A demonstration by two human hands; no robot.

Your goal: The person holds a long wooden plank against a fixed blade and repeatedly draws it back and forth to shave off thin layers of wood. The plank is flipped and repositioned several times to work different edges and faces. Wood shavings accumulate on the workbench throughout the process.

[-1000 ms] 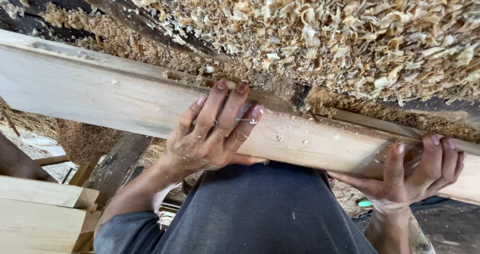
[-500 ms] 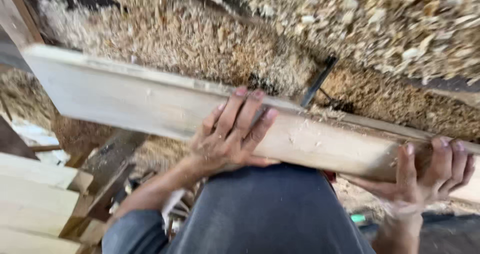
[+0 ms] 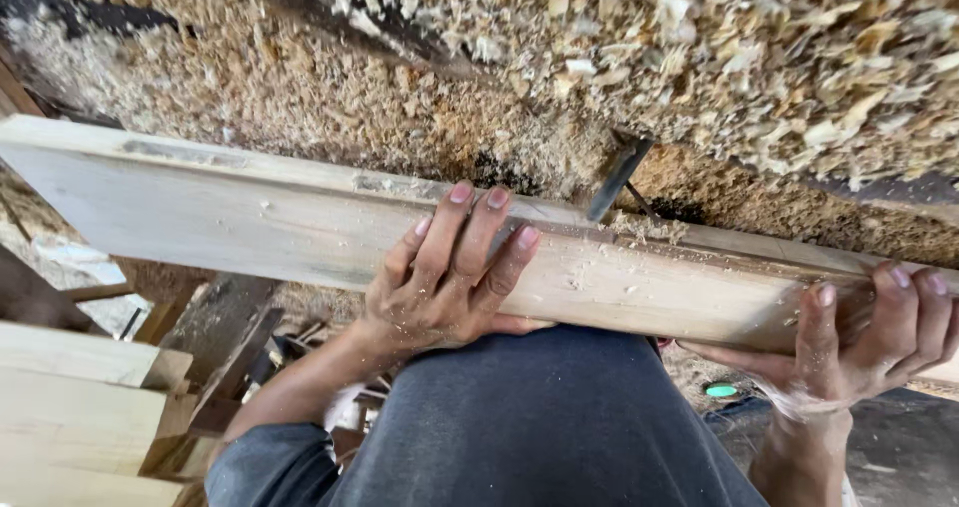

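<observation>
**Plank held in both hands over the shavings**

Plank [image 3: 250, 227] of pale wood lies across our lap, running from upper left down to lower right. Our left hand [image 3: 445, 287] rests flat on its broad face, fingers spread and pointing away from us, thumb tucked under the near edge; that hand is wide and pressing, not clenched. Our right hand [image 3: 869, 337] grips the plank's lower right end, fingers curled over the top face and palm beneath, closed firmly on the wood. Between the two grips the board carries loose chips. Just beyond the left fingertips a dark metal bar [image 3: 617, 175] rises from behind the plank's far edge. Past it spreads a heap of wood shavings [image 3: 599, 57]. Left of the left wrist, below the plank, sit stacked pale boards [image 3: 70, 407].
</observation>
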